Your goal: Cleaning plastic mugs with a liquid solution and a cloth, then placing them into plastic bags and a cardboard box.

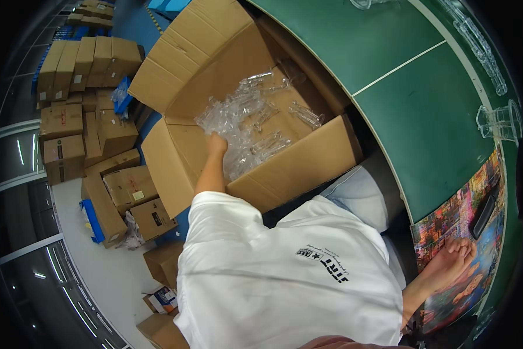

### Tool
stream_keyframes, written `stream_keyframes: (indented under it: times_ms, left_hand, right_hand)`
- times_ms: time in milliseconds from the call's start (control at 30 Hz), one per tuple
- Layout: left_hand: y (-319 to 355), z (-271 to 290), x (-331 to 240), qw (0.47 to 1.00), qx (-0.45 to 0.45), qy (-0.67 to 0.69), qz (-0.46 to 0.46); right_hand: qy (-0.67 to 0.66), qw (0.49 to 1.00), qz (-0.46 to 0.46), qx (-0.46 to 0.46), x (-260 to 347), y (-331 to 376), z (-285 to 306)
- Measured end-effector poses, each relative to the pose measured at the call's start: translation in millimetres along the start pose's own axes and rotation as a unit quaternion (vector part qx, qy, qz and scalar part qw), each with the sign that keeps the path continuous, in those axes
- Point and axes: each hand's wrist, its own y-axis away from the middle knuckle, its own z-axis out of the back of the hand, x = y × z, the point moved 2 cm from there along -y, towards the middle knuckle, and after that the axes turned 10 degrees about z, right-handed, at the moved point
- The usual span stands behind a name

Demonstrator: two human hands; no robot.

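Observation:
Inside a large open cardboard box (299,174), my left hand (217,143) is closed on the edge of a crumpled clear plastic bag (229,119). Several clear, tube-like pieces (270,145) lie loose beside the bag, and another small group of clear pieces (306,114) rests nearer the box's right wall. What the bag holds is hard to make out. Over on the right, my right hand (454,260) lies on a colourful printed mat (442,232) with its fingers curled in and nothing visible in them. A black elongated object (484,215) is just beyond those fingers.
The green table (424,134) curves along the right, next to the box. Clear moulded pieces stand on its far side, among them a wide one (500,122) and a long one (477,43). Stacked cardboard boxes (92,116) and a blue bin (91,221) are at the left.

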Motion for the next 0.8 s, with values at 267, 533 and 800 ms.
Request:
stream_keyframes:
  times_ms: [267, 533, 800]
  left_hand:
    - [-10.8, -13.3, 0.2, 0.993, 0.099, 0.054, 0.045]
    - [-22.5, 83.5, -45.8, 0.968, 0.223, 0.106, -0.035]
    - [-28.1, 108.3, -70.2, 0.834, 0.199, 0.506, -0.098]
  right_hand:
    - [0.03, 0.999, 0.005, -0.029, 0.8, -0.4, -10.3]
    - [0.003, 1.0, 0.0, -0.014, -1.2, -1.9, 2.6]
    - [-0.003, 1.0, -0.003, -0.017, -0.1, -0.7, 6.2]
